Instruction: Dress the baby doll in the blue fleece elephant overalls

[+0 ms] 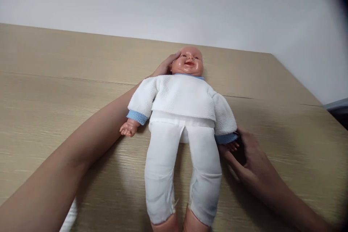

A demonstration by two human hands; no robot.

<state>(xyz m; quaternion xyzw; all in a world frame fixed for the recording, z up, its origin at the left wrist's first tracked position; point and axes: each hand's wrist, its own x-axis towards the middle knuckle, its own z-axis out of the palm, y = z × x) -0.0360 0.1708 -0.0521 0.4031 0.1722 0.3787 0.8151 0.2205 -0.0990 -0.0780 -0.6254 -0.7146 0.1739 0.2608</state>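
Observation:
A baby doll [185,96] lies face up on the wooden table, its head away from me. Its top is white and fleecy with blue cuffs and collar, and its trousers are white. My left hand [165,64] cups the left side of the doll's head, with part of the hand hidden behind it. Down by the blue cuff on the right, my right hand [251,157] is closed around the doll's hand and sleeve end. Some of those fingers are out of sight under the doll's arm. The doll's feet lie beyond the bottom of the view.
The light wooden table [54,98] has a seam running across it. Behind its far edge rises a pale wall [163,3]. A dark object [338,110], partly cut off, stands past the table's right edge. Something white [70,215] shows beneath my left forearm.

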